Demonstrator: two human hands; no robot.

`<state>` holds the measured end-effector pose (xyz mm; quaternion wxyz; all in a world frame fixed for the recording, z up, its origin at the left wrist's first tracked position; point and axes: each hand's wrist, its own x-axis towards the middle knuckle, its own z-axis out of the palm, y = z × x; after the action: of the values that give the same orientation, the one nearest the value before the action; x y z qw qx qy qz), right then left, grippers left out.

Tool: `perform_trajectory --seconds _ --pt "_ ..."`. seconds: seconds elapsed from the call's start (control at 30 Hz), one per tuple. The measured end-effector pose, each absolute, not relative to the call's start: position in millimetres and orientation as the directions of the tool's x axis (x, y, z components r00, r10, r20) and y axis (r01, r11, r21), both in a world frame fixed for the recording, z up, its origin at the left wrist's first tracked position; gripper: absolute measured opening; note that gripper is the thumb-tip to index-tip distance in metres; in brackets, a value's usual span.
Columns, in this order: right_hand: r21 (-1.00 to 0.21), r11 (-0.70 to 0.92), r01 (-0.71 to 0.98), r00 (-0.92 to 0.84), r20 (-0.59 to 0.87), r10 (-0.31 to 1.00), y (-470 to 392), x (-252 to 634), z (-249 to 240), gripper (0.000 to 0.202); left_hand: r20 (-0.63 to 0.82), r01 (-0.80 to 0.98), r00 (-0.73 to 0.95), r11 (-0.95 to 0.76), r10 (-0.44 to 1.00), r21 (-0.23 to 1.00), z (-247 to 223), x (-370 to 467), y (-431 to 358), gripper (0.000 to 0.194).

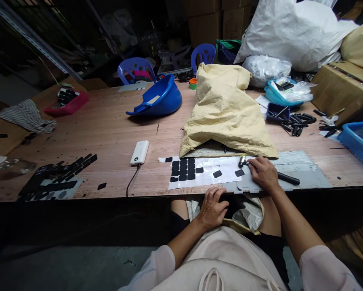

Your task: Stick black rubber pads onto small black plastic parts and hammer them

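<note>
My right hand (263,173) is closed around the shaft of a small hammer (288,178). Its metal head with a yellowish face points left, and the black handle sticks out to the right. The hammer lies low over a grey sheet (305,169). At the table's front edge, my left hand (213,208) rests with fingers loosely bent and thumb apart; nothing shows in it. Beyond it lies a white sheet (205,184) bearing rows of black rounded pads (183,169). A few single pads (217,174) lie to the right of the rows.
A large yellow sack (226,109) stands just behind the sheet. Left are a white power bank (139,152) with a cable, a tilted blue basin (166,97) and black strips (75,167). Black parts (299,123) and a blue tray (358,139) are at right.
</note>
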<state>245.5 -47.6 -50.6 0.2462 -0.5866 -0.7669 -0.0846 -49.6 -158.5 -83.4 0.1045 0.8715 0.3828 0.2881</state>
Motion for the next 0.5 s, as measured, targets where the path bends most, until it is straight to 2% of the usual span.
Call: perform_trajectory --seconds 0.17,0.3,0.4,0.5 --pt "-0.159 0.295 0.942 -0.186 0.484 0.855 -47 244 -52 0.024 0.398 0.604 0.401 -0.565 0.825 0.562 -55 -35 -133 0.012" --pt "-0.15 0.291 0.945 -0.187 0.48 0.857 -47 244 -53 0.024 0.282 0.67 0.204 -0.344 0.937 0.657 -35 -13 -67 0.011" --pt "-0.155 0.284 0.946 -0.184 0.465 0.866 -48 243 -53 0.023 0.126 0.751 0.05 -0.121 0.991 0.649 -23 5 -13 0.012" --pt "-0.172 0.274 0.946 -0.172 0.451 0.876 -49 242 -53 0.024 0.054 0.82 -0.059 0.018 0.997 0.572 -15 21 26 0.015"
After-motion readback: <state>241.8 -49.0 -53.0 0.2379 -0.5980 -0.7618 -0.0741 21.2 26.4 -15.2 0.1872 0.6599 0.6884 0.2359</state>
